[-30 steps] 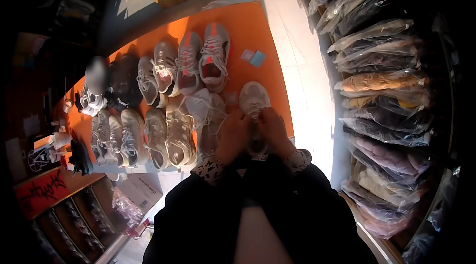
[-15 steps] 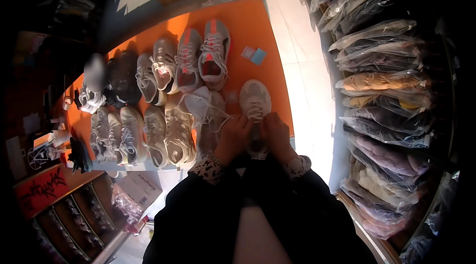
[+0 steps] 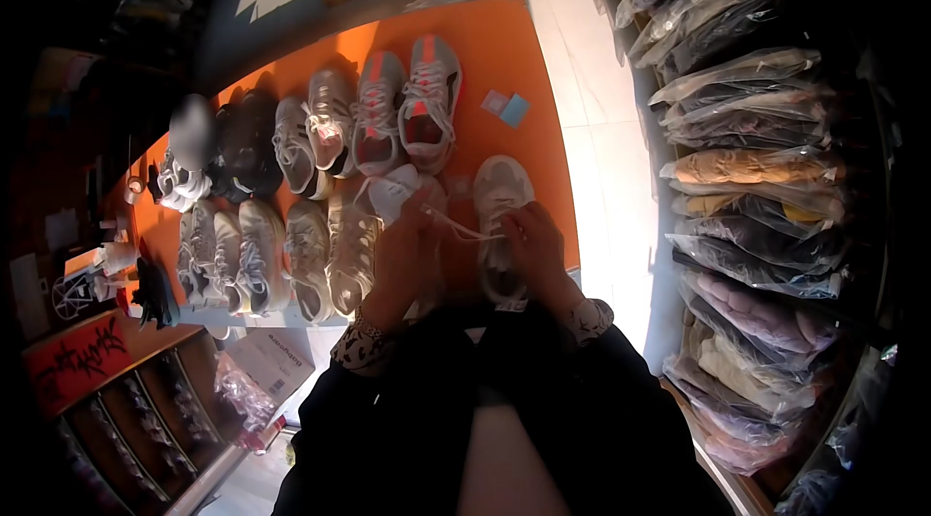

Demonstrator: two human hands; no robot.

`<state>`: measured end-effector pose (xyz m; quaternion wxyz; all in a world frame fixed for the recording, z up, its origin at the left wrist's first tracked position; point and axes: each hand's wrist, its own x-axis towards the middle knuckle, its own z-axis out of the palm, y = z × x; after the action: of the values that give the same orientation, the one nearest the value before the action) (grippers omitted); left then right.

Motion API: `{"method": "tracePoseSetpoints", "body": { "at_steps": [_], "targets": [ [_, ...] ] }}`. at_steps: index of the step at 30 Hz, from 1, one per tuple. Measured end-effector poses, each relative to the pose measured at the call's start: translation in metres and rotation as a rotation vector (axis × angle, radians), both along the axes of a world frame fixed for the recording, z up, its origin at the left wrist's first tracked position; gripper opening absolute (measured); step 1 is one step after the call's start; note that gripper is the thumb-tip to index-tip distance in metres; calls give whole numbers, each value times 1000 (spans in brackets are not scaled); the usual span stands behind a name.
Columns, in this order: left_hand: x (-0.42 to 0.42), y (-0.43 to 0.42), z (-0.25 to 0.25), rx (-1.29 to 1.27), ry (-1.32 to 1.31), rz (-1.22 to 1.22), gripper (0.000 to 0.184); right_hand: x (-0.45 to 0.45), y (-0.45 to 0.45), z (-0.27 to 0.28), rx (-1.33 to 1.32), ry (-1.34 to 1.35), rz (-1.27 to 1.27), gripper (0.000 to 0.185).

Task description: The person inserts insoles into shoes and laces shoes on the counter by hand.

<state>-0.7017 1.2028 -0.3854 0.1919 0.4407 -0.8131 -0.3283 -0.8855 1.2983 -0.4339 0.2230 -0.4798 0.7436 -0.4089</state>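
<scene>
A light grey sneaker (image 3: 502, 188) lies at the right end of the row, toe pointing away from me. Its white shoelace (image 3: 464, 232) stretches sideways between my two hands. Left of the sneaker, my left hand (image 3: 407, 249) is closed on the lace, over another grey shoe that it mostly covers. My right hand (image 3: 533, 242) pinches the lace at the sneaker's right side, over its tongue. Just beyond my left hand, a white piece (image 3: 391, 194), perhaps paper or cloth, rests on the neighbouring shoe.
Several pairs of sneakers (image 3: 330, 118) stand in two rows on the orange table (image 3: 504, 41). Small pink and blue packets (image 3: 512, 110) lie beyond the sneaker. Plastic-wrapped clothes (image 3: 752, 167) hang along the right. A cardboard box (image 3: 272, 361) sits at lower left.
My left hand has moved left, away from the sneaker, drawing the shoelace out sideways. My right hand stays by the sneaker, slightly higher. The view has shifted a little.
</scene>
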Motion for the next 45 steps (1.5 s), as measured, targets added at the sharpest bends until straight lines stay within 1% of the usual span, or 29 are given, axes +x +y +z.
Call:
{"method": "tracePoseSetpoints", "body": {
  "at_steps": [1, 2, 3, 4, 5, 8, 9, 10, 11, 12, 14, 15, 19, 23, 25, 26, 28, 29, 30, 32, 35, 37, 39, 40, 41, 42, 43, 44, 45],
  "targets": [
    [2, -2, 6, 51, 86, 77, 6, 0, -10, -3, -58, 90, 73, 11],
    [2, -3, 14, 50, 86, 79, 6, 1, -19, -5, -117, 180, 145, 13],
    [2, -4, 23, 141, 136, 85, 5, 4, -25, -7, -119, 180, 147, 13],
    [1, -5, 28, 231, 188, 90, 5, 7, -31, -10, -74, 346, 261, 15],
    [2, -4, 28, 227, 190, 91, 5, 10, -35, -12, -28, 514, 374, 17],
    [5, 0, 23, 180, 168, 59, 4, 16, -40, -16, -80, 580, 402, 22],
    [7, 1, 17, 142, 125, -9, 5, 14, -44, -2, -82, 582, 407, 22],
    [8, 2, 13, 106, 82, -74, 6, 8, -47, 13, 149, 126, 373, 22],
    [8, 4, 11, 109, 84, -62, 6, 3, -49, 23, 379, -332, 324, 22],
    [8, 7, 10, 93, 43, -87, 5, -1, -47, 17, 387, -333, 334, 22],
    [5, 11, 3, 78, 6, -108, 5, -12, -47, 9, 219, -574, 189, 20],
    [3, 14, -4, 57, -18, -106, 5, -20, -46, 12, 136, -650, 195, 19],
    [-11, 20, -13, -49, -4, -133, 5, -46, -34, 31, 154, -771, 101, 27],
    [-16, 22, -30, -62, -14, -154, 6, -49, -29, 37, 193, -769, 55, 21],
    [-18, 22, -31, -67, -25, -123, 7, -39, -24, 38, 282, -429, 77, 14],
    [-19, 22, -32, -67, -24, -124, 7, -36, -21, 35, 282, -429, 75, 14],
    [-21, 22, -35, -25, -8, -81, 6, -28, -11, 20, 223, -118, 246, 12],
    [-21, 23, -33, -24, -8, -81, 6, -20, -9, 15, 115, 5, 254, 6],
    [-22, 23, -30, -15, -1, -58, 6, -16, -8, 11, 117, 5, 254, 6],
    [-23, 24, -30, -7, 5, -34, 6, -10, -6, 4, 60, 296, 287, 4],
    [-24, 26, -33, -18, 13, -31, 5, -8, -8, -2, -8, 351, 322, 11],
    [-26, 27, -34, 3, -1, -11, 5, -11, -6, -1, -46, 326, 353, 10],
    [-26, 28, -32, 13, 17, 11, 6, -17, -6, 16, -82, 303, 387, 9],
    [-26, 28, -30, 26, 30, 38, 7, -22, -5, 33, 102, -138, 385, 5],
    [-27, 28, -27, 28, 29, 38, 7, -26, -3, 51, 285, -581, 368, 8],
    [-30, 27, -23, 58, 122, 99, 9, -31, -1, 67, 287, -583, 367, 8],
    [-31, 26, -19, 88, 215, 158, 10, -37, 3, 82, 264, -716, 329, 15],
    [-32, 27, -16, 89, 214, 156, 10, -44, 8, 96, 240, -847, 289, 22],
    [-32, 27, -13, 171, 242, 195, 11, -51, 13, 108, 90, -862, 300, 22]
  ]
}}
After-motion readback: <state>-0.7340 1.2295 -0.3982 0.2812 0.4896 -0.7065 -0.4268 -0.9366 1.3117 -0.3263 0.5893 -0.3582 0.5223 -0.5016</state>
